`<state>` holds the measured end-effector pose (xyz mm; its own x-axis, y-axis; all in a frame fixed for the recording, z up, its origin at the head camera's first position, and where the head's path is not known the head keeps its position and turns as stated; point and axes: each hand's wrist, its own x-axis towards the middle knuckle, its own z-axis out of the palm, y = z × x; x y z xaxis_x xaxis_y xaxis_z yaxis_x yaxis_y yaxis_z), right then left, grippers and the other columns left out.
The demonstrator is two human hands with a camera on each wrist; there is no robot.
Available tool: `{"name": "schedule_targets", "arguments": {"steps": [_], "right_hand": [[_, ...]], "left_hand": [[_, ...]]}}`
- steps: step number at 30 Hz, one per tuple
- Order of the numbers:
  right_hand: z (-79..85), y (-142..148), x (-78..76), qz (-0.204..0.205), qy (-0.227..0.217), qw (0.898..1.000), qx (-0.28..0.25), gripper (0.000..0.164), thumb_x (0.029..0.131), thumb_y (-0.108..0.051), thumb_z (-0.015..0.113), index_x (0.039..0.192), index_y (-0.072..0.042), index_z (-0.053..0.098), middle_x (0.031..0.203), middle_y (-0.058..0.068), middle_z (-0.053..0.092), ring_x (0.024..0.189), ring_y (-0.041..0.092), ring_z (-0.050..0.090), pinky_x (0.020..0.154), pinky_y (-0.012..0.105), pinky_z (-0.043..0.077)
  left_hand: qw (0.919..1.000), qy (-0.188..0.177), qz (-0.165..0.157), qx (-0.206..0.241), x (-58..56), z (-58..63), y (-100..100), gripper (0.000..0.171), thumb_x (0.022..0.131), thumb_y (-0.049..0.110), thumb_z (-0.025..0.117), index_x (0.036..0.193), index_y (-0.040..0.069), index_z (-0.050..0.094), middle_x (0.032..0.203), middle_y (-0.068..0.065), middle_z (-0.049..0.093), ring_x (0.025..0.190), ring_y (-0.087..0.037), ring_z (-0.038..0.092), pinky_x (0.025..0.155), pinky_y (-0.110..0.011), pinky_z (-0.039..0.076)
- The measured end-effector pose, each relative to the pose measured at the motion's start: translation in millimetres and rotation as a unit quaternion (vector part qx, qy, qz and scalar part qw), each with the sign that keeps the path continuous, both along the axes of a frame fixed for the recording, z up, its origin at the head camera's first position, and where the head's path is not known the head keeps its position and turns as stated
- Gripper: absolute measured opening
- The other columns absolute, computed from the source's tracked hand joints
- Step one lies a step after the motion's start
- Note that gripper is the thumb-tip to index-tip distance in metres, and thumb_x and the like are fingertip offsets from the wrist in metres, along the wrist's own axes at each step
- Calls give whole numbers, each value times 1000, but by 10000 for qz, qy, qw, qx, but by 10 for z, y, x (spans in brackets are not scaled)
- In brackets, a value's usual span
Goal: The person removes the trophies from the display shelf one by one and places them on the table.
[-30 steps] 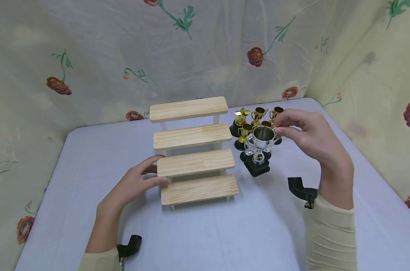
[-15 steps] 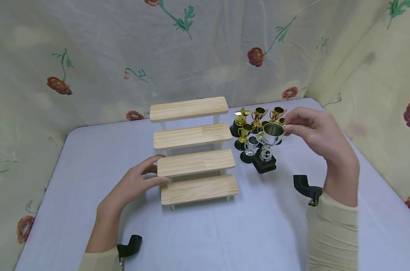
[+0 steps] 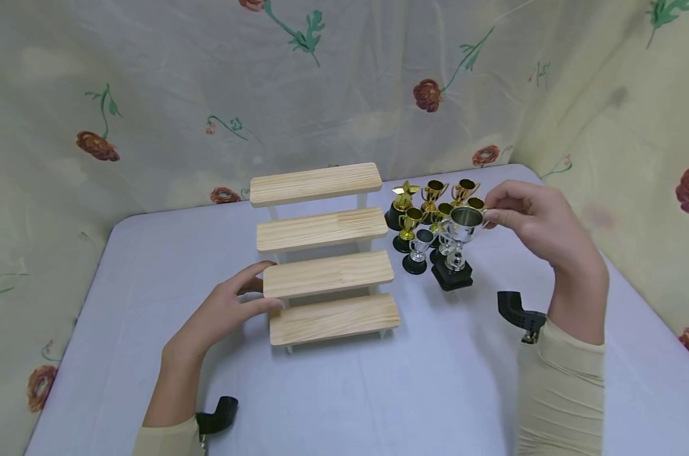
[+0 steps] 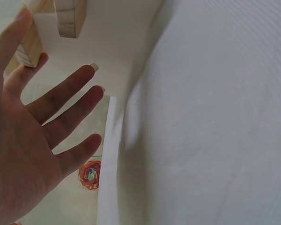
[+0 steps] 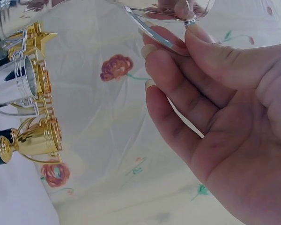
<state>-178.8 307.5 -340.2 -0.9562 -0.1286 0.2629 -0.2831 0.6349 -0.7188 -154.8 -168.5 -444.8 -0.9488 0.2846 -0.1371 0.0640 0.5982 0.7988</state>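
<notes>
A tiered wooden display stand [image 3: 328, 273] with pale planks stands mid-table. My left hand [image 3: 221, 313] grips the left end of its second-lowest plank between thumb and forefinger. In the left wrist view the other fingers [image 4: 75, 115] spread out, apart from the wood. My right hand [image 3: 541, 221] pinches one handle of a large silver trophy cup [image 3: 465, 218] with a square black base. That cup is upright, in front of the other trophies; whether its base touches the table I cannot tell. A smaller silver trophy [image 3: 421, 244] is left of it.
Several gold trophies crowd the table right of the stand, among them a star-topped trophy [image 3: 403, 196] and a gold cup [image 3: 434, 193]. A white cloth covers the table [image 3: 344, 399]. Flower-patterned curtains [image 3: 344, 82] hang behind and at the sides.
My right hand has carried the large silver trophy cup to the right and slightly back, uncovering the smaller silver trophy. My left hand and the display stand stay where they were.
</notes>
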Motion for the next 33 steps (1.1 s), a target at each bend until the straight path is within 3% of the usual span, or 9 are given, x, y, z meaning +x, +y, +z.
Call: {"name": "schedule_targets", "arguments": {"steps": [18, 27, 33], "right_hand": [[-90, 187, -56, -158, -281, 9994, 105, 6, 94, -4, 64, 99, -3, 67, 80, 0, 73, 76, 8, 68, 78, 14, 42], [-154, 302, -73, -300, -158, 9993, 145, 6, 95, -3, 62, 100, -2, 66, 80, -7, 68, 75, 5, 66, 75, 14, 43], [-169, 365, -70, -489, -33, 9988, 81, 8, 97, -2, 59, 102, -1, 65, 80, -14, 66, 75, 2, 64, 75, 11, 43]], "left_hand": [[9993, 71, -78, -363, -17, 43, -4, 62, 81, 57, 74, 136, 51, 46, 123, 7, 65, 124, -19, 56, 101, -52, 42], [9992, 62, -100, -381, -1, 77, -33, 63, 78, 65, 72, 134, 56, 44, 121, 10, 65, 124, -16, 55, 101, -52, 41], [9994, 16, -111, -335, -14, 62, -18, 62, 80, 60, 74, 135, 54, 45, 122, 9, 65, 124, -17, 55, 102, -53, 40]]}}
